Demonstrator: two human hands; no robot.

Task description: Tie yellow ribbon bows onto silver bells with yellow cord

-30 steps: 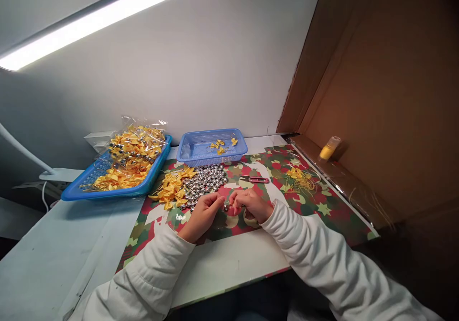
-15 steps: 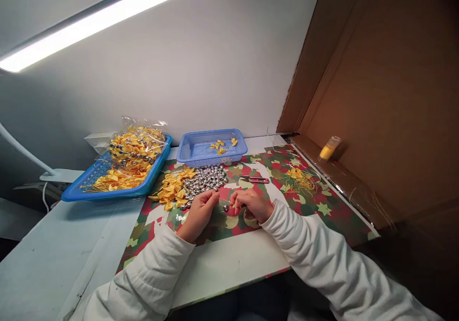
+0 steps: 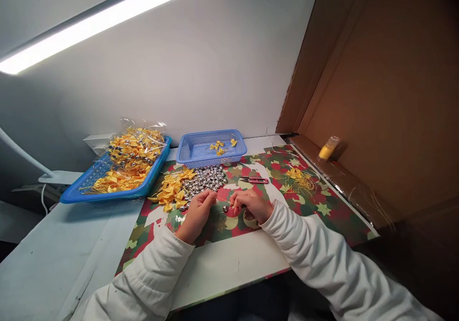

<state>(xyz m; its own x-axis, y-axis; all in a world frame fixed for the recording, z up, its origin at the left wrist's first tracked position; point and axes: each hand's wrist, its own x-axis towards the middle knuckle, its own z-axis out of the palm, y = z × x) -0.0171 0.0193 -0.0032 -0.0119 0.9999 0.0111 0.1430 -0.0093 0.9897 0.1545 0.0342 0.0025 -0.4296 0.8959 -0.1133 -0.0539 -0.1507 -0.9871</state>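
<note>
Head view, lower centre: left hand and right hand pinch thread running sideways between; silver ball just left of right grip.

The white desk carries 2 blue baskets and a camouflage-patterned sheet strewn with yellow bows, silver beads, pink snips and a tangle of yellow cord.

This looks like a small craft workshop: a bright lamp, a big blue basket on the left, piles of yellow bows and silver balls, little pink snips.
</note>
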